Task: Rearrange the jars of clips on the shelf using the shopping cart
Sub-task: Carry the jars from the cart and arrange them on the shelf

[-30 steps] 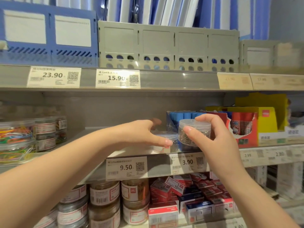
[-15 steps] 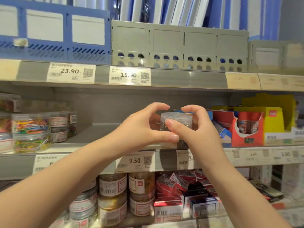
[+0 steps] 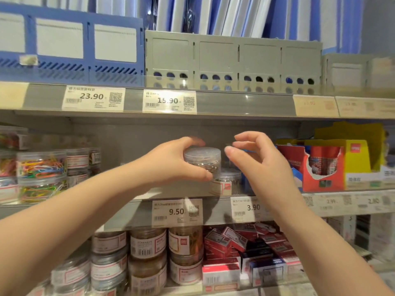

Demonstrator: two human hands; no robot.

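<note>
My left hand (image 3: 171, 165) grips a clear jar of silver clips (image 3: 203, 162), held a little above the middle shelf (image 3: 136, 196). Just below and to its right, a second clear jar of clips (image 3: 229, 183) with a red label stands on that shelf. My right hand (image 3: 254, 159) hovers to the right of the held jar, fingers loosely curled, holding nothing. No shopping cart is in view.
Jars of coloured clips (image 3: 40, 167) are stacked at the left of the middle shelf. A red and yellow display box (image 3: 320, 167) stands at the right. Below are labelled jars (image 3: 147, 246) and small red boxes (image 3: 230, 242). File racks (image 3: 233, 60) fill the top shelf.
My right hand has let go of the clear jar, and my left hand now holds it alone, shifted left above the second jar.
</note>
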